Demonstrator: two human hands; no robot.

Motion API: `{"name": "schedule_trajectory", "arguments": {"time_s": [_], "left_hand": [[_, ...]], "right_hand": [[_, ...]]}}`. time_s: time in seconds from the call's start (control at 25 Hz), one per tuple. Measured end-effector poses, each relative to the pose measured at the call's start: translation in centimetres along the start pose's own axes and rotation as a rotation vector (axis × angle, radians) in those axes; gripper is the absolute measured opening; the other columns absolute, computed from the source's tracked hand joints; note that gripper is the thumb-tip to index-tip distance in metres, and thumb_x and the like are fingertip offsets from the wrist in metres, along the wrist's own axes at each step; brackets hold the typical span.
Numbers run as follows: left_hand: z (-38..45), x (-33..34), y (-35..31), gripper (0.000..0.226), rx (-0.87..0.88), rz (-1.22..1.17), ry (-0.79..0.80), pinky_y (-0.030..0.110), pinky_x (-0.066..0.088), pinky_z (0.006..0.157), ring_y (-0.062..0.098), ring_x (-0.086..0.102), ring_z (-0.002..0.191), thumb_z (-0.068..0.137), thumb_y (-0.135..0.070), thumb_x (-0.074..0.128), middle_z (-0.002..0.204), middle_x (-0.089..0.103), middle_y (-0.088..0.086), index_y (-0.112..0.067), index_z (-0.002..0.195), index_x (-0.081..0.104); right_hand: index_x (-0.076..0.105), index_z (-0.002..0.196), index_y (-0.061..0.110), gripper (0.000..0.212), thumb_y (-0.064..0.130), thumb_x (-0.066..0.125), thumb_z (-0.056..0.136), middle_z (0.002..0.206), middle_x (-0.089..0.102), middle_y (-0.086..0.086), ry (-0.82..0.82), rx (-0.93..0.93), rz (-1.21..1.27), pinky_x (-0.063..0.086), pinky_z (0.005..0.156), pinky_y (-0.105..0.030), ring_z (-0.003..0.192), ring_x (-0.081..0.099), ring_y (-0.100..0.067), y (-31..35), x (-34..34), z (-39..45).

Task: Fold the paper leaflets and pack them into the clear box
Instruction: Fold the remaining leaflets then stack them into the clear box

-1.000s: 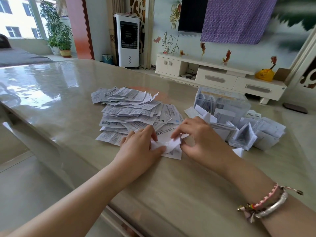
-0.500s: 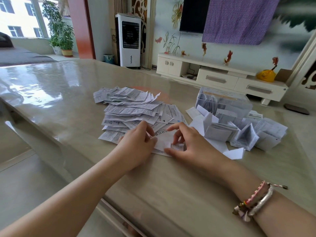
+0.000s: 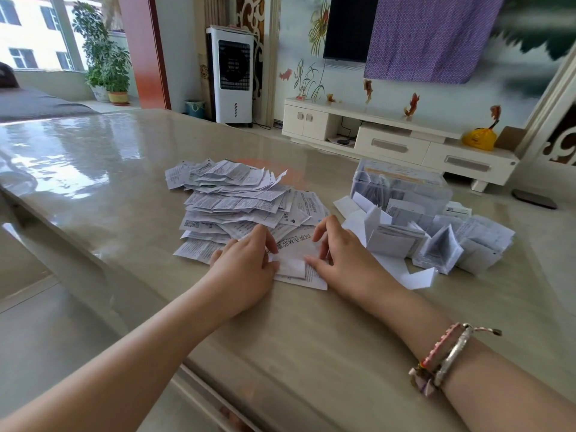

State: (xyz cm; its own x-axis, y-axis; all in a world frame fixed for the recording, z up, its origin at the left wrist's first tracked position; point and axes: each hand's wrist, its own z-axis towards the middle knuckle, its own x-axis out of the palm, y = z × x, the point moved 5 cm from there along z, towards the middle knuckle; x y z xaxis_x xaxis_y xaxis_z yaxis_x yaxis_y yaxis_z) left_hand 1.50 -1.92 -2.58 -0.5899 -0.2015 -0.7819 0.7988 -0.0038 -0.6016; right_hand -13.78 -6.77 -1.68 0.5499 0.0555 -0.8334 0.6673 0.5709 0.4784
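Leaflet [image 3: 296,260] mid-fold, pinched by left hand [image 3: 246,269] and right hand [image 3: 346,260]; unfolded pile [image 3: 230,207] large, clear box [image 3: 402,188] part-filled.

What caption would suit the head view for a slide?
Both hands, left hand and right hand, crease one leaflet between the unfolded pile and the clear box.

Large Chinese characters run across the leaflet [image 3: 296,244] at the centre of the frame, seen upside down; they look like 阿莫西林胶囊, though not all are sure. A square QR code sits on a sheet at the left edge of the paper pile [image 3: 191,224]. The pile's fine print is too small to read.
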Motion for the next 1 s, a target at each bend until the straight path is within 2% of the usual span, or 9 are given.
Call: {"name": "schedule_trajectory", "arguments": {"time_s": [0.08,0.16,0.28,0.44,0.52,0.68,0.8,0.88,1.0], "left_hand": [[0.0,0.0,-0.1,0.012,-0.003,0.004,0.012,0.039,0.039,0.097,0.018,0.048,0.095,0.092,-0.026,0.054,0.084,0.049,-0.015,-0.028,0.100,0.044],[0.0,0.0,-0.2,0.012,-0.003,0.009,0.019,0.039,0.039,0.096,0.018,0.048,0.095,0.092,-0.026,0.053,0.085,0.049,-0.015,-0.028,0.100,0.044],[0.2,-0.2,-0.3,0.013,-0.004,0.005,0.055,0.036,0.040,0.093,0.017,0.048,0.092,0.093,-0.025,0.053,0.084,0.049,-0.015,-0.026,0.102,0.044],[0.8,-0.8,-0.2,0.016,-0.022,-0.053,0.120,0.019,0.037,0.063,0.007,0.047,0.074,0.091,-0.019,0.058,0.084,0.051,-0.009,-0.020,0.104,0.048],[1.2,-1.2,0.0,0.019,-0.038,-0.093,0.136,0.019,0.036,0.058,0.008,0.048,0.070,0.088,-0.015,0.062,0.084,0.053,-0.005,-0.018,0.103,0.050],[2.0,-2.2,0.2,0.017,-0.070,-0.190,0.115,0.019,0.038,0.049,0.011,0.050,0.066,0.087,-0.016,0.065,0.083,0.056,-0.003,-0.017,0.099,0.054],[2.7,-3.0,0.1,0.012,-0.074,-0.216,0.030,0.022,0.036,0.053,0.011,0.049,0.066,0.089,-0.020,0.062,0.082,0.056,-0.004,-0.018,0.098,0.054],[3.1,-3.6,0.0,0.011,-0.052,-0.157,-0.074,0.024,0.037,0.059,0.014,0.050,0.073,0.089,-0.020,0.059,0.084,0.056,-0.007,-0.020,0.098,0.052],[3.6,-4.2,0.1,0.014,-0.015,0.004,-0.215,0.034,0.038,0.089,0.022,0.048,0.107,0.090,-0.025,0.057,0.106,0.056,-0.007,-0.024,0.103,0.051]], "right_hand": [[0.044,0.101,0.019,0.025,0.024,0.065,0.088,0.085,0.052,0.005,-0.038,-0.033,0.013,0.040,0.072,-0.024,0.080,0.047,-0.009,0.1,-0.3,-0.3],[0.051,0.103,0.022,0.021,0.025,0.066,0.088,0.095,0.056,0.008,-0.046,-0.104,0.059,0.039,0.077,-0.018,0.090,0.048,-0.004,0.4,-0.7,-0.7],[0.063,0.107,0.027,0.019,0.027,0.067,0.088,0.105,0.061,0.015,0.058,-0.211,0.055,0.042,0.088,-0.016,0.101,0.052,0.002,0.7,-1.0,-1.2],[0.069,0.109,0.029,0.021,0.035,0.066,0.088,0.105,0.064,0.013,0.111,-0.307,-0.062,0.044,0.093,-0.026,0.102,0.055,-0.003,1.1,-0.6,-1.2],[0.069,0.110,0.031,0.024,0.040,0.063,0.088,0.108,0.064,0.014,0.119,-0.345,-0.087,0.040,0.095,-0.025,0.105,0.053,-0.004,1.6,-0.4,-1.2],[0.068,0.111,0.031,0.027,0.040,0.053,0.089,0.110,0.065,0.013,0.100,-0.371,-0.218,0.036,0.089,-0.029,0.107,0.051,-0.010,2.2,-0.3,-1.6],[0.066,0.115,0.031,0.033,0.045,0.050,0.090,0.105,0.066,0.013,0.023,-0.310,-0.275,0.041,0.090,-0.033,0.101,0.053,-0.010,2.1,-2.3,-1.6],[0.063,0.117,0.034,0.027,0.039,0.054,0.091,0.104,0.064,0.011,-0.042,-0.195,-0.381,0.040,0.090,-0.031,0.101,0.051,-0.011,1.2,-4.6,-1.4],[0.059,0.117,0.036,0.027,0.032,0.053,0.091,0.110,0.059,0.009,-0.025,-0.025,-0.591,0.035,0.089,-0.031,0.109,0.046,-0.015,-0.3,-6.6,-1.7]]}}
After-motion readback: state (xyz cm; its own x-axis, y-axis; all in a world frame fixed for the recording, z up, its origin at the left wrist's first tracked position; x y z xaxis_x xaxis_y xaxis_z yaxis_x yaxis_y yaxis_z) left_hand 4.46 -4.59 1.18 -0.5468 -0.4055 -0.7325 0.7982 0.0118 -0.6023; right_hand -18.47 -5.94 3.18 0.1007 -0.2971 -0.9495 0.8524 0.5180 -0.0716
